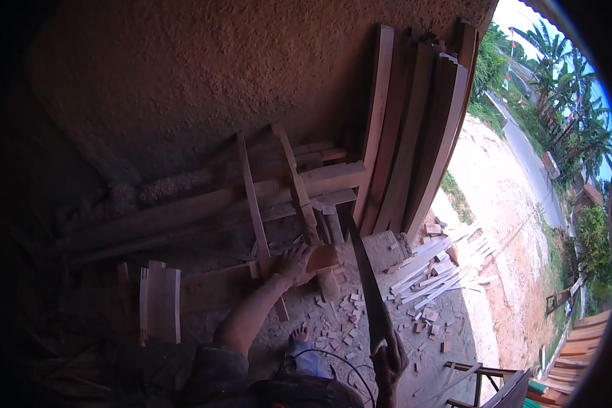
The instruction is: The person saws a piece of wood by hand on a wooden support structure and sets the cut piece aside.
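My left hand [295, 265] grips a short reddish piece of wood [324, 258], which rests on pale timber at the middle of the view. My right hand [389, 355], at the lower right, holds a hand saw by its handle. The long dark saw blade [366, 279] points up and away from me, just right of the held piece. A thin upright slat [255, 204] and a rougher batten [293, 180] lean across horizontal beams [214, 200] beyond my hands. Where the blade meets wood, if it does, I cannot tell.
Tall planks [411, 129] lean against a rough wall [204, 75]. Offcuts [438, 275] litter the ground near my bare foot [299, 334]. Short boards [158, 299] stand at left. Outside at right are a road [527, 156], plants and stacked timber [578, 350]; a frame [483, 374] stands lower right.
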Demonstrator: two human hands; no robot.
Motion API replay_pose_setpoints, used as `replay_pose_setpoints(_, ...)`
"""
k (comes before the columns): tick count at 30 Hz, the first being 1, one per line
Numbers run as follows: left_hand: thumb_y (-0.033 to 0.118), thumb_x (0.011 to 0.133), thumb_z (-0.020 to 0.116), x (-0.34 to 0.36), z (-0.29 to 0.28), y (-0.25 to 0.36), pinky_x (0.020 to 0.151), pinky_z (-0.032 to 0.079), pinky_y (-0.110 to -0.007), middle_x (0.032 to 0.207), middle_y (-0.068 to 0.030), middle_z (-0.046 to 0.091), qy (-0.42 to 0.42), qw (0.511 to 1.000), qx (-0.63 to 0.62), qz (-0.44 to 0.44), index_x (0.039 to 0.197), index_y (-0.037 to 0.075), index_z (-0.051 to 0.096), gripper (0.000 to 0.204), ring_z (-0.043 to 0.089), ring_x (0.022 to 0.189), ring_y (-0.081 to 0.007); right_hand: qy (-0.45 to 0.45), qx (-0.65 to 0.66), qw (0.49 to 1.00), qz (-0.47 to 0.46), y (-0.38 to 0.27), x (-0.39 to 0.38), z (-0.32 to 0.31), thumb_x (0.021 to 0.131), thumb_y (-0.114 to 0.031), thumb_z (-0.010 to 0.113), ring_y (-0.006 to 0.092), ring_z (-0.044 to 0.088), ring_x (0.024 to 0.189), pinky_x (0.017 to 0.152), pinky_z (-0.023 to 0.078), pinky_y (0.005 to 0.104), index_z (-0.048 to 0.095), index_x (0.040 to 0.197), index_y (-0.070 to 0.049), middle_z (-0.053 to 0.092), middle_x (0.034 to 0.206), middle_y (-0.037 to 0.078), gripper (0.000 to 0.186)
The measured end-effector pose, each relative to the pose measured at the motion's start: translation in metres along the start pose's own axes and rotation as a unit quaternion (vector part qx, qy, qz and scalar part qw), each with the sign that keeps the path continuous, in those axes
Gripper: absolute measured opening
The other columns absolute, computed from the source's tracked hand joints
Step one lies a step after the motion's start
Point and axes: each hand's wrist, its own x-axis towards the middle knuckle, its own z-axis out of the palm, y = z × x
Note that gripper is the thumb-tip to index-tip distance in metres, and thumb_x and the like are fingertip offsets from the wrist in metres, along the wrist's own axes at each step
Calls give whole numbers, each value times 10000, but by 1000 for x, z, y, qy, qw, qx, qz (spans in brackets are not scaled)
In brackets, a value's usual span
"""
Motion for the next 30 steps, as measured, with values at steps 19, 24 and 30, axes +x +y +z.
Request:
replay_pose_setpoints(19,277,889,569,36,35,36,785,467,-516,901,-151,663,236,966,-47,-97,917,87,656,211,641,866,-368,-33,21,995,-89,52,-35,25,896,-92,661,329,673,1022,846,533,353,585,1243,82,632,1198,253,395)
replay_pose_setpoints(24,336,913,544,43,53,18,850,418,-511,957,-129,665,280,952,-82,-92,862,98,656,268,629,938,-347,-32,-2,990,-141,76,-44,26,834,-99,713,264,687,1019,867,525,333,509,1302,110,676,1134,227,552)
replay_pose_setpoints(30,398,916,533,41,44,30,809,449,-515,927,-137,683,228,961,-74,-138,854,107,671,327,648,871,-368,-41,42,992,-108,83,-47,25,829,-53,703,285,676,1015,866,522,351,538,1275,107,665,1131,230,501)
